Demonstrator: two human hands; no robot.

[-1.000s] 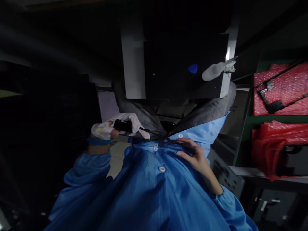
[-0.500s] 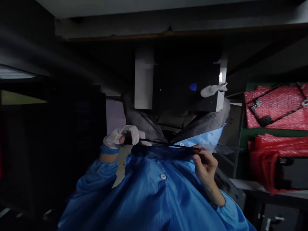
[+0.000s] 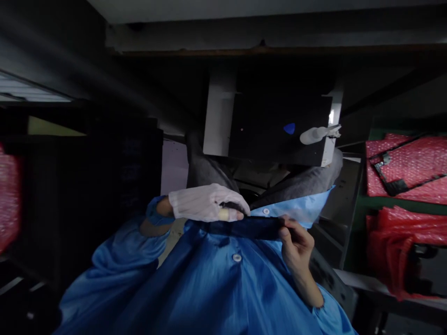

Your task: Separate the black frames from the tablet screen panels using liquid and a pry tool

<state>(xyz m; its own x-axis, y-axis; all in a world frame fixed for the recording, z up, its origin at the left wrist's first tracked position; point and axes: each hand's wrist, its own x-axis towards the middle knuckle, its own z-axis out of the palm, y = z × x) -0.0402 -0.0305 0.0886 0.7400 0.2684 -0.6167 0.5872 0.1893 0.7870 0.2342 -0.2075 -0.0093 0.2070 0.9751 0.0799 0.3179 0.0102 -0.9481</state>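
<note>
I look down at my own blue smock [image 3: 216, 288] and grey trousers [image 3: 206, 172]. A thin dark flat panel [image 3: 244, 228] lies edge-on across my lap. My left hand [image 3: 206, 204], in a white glove, rests on top of its left part with the fingers curled over it. My bare right hand [image 3: 296, 242] pinches the panel's right end between thumb and fingers. The black tool seen earlier in the left hand is out of sight.
A black box [image 3: 279, 130] with a blue pick [image 3: 289, 128] and a white dropper bottle [image 3: 316, 135] sits under the bench ahead. Red bubble-wrap parcels [image 3: 405, 167] and red bags [image 3: 401, 242] fill green shelves on the right. Dark crates [image 3: 115, 177] stand left.
The dark panel was lifted from my lap by the right hand, which now pinches its end. The left hand turned over and came down onto the panel; its black tool is no longer visible.
</note>
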